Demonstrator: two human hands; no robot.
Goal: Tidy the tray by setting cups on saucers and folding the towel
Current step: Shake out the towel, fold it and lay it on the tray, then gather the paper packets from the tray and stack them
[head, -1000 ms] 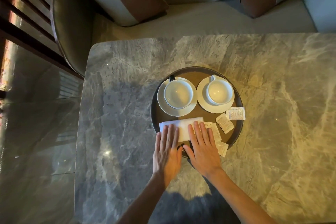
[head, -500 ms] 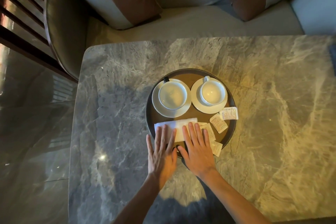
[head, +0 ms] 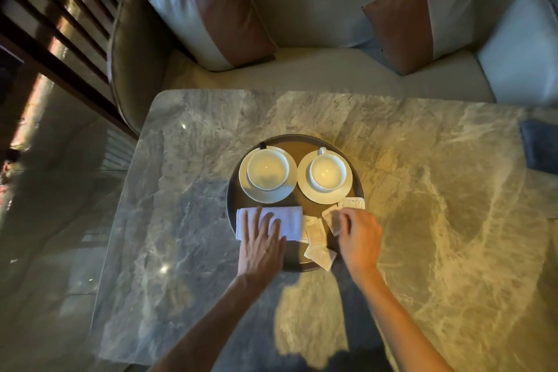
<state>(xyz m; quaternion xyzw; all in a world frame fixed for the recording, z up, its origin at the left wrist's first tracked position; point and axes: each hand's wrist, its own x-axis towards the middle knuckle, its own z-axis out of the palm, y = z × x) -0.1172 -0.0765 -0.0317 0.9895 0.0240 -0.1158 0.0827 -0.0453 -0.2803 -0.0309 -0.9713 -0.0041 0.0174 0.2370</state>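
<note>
Sachets [head: 316,246] crowd towel [head: 288,222]; 2 pillows [head: 211,9] behind.

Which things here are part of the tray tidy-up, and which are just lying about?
Belongs to the job:
round tray
left cup on left saucer
right cup on right saucer
folded white towel, under the left hand
right hand, at the sachets

Just lying about:
marble table
two cushions
sofa
</note>
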